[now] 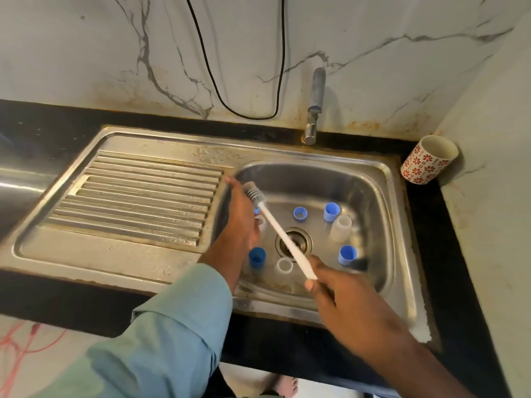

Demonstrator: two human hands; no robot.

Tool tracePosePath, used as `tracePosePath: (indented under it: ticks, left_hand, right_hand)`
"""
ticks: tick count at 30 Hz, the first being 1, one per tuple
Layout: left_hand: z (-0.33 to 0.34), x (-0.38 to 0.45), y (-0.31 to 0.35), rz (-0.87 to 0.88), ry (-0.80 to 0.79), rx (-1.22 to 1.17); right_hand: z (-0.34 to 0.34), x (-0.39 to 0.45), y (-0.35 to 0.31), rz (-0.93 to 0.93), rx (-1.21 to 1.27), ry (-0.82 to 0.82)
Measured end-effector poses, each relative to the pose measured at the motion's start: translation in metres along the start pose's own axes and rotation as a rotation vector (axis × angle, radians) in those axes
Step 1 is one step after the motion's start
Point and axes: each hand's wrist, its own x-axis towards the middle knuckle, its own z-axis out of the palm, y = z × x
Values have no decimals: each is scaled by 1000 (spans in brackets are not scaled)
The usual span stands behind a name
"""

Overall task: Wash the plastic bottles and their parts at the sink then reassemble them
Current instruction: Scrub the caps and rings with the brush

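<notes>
At frame centre, the right hand (324,285) is gripping the white bottle brush (283,239), fingers clamped; the left hand (240,218) is clutching a blurred part. Four blue caps (300,213) and two clear pieces (340,228) are lying in the sink (373,191).

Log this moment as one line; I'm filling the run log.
stage: scrubbing | right hand: grips brush | left hand: holds small part, unclear | sink: blue caps, clear bottles loose | tap: no water seen
</notes>
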Motion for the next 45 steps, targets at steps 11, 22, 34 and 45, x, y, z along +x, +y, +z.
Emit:
tracePosePath:
  ticks: [11, 22, 34, 45]
  left_hand:
    - [9, 5, -6, 37, -61, -194]
    - [23, 15, -5, -71, -89, -273]
    - [21, 8, -3, -150, -127, -303]
    - [14, 19, 13, -176, -120, -240]
  right_hand:
    - [14, 16, 6, 28, 356, 116]
    - [0, 1, 23, -38, 134, 121]
    - [-3, -4, 11, -21, 74, 142]
    - [7, 10, -16, 149, 142, 200]
